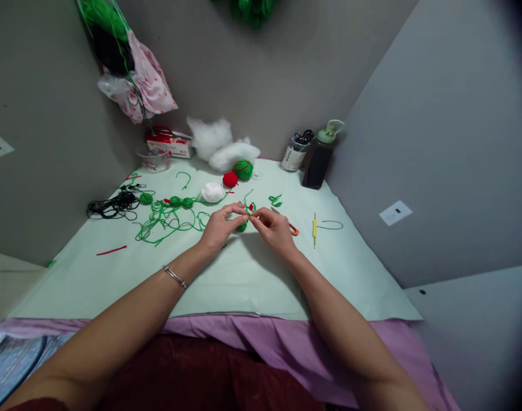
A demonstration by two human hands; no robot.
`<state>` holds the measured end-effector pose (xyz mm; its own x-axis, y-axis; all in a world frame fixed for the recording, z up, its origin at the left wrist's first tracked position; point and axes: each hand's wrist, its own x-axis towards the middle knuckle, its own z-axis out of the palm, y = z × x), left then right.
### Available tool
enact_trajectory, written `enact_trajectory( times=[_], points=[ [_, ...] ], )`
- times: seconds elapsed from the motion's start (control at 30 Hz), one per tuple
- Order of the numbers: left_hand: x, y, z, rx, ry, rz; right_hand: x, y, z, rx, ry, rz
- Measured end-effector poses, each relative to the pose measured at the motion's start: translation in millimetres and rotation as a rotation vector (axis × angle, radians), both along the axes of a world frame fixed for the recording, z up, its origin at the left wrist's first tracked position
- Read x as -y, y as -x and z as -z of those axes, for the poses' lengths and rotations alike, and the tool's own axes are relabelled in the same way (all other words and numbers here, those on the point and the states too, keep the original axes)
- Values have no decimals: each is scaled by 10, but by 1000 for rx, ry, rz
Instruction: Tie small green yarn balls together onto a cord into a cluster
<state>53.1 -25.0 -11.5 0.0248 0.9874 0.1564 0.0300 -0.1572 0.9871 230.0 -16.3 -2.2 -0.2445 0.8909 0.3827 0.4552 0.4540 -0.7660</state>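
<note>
My left hand (221, 226) and my right hand (274, 228) meet above the pale green table cover (244, 274), fingertips pinched together. Between them sits a small green crocheted piece (242, 226) with a red bit (252, 206) and a green yarn strand rising from it. The left hand cups the green piece; the right hand pinches the yarn at the red bit. A tangle of green yarn (171, 220) trails off to the left, with small green balls on it.
White (212, 192), red (230, 179) and green yarn balls (243, 169) lie behind the hands, by white stuffing (220, 142). Orange-handled scissors (292, 228) and a yellow crochet hook (314, 229) lie to the right. A dark bottle (317, 160), a cup of tools (294, 154) and black cords (113, 204) stand further off.
</note>
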Motion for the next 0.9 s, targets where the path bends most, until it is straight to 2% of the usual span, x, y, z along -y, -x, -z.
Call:
enact_trajectory(
  times=[0.23, 0.6, 0.9],
  points=[
    [-12, -11, 22, 89, 69, -4, 30, 23, 8, 94, -37, -3],
    [0, -28, 17, 121, 89, 34, 50, 31, 16, 94, -50, -11],
    [32, -20, -49, 124, 111, 28, -36, -5, 23, -40, 33, 57]
  ],
)
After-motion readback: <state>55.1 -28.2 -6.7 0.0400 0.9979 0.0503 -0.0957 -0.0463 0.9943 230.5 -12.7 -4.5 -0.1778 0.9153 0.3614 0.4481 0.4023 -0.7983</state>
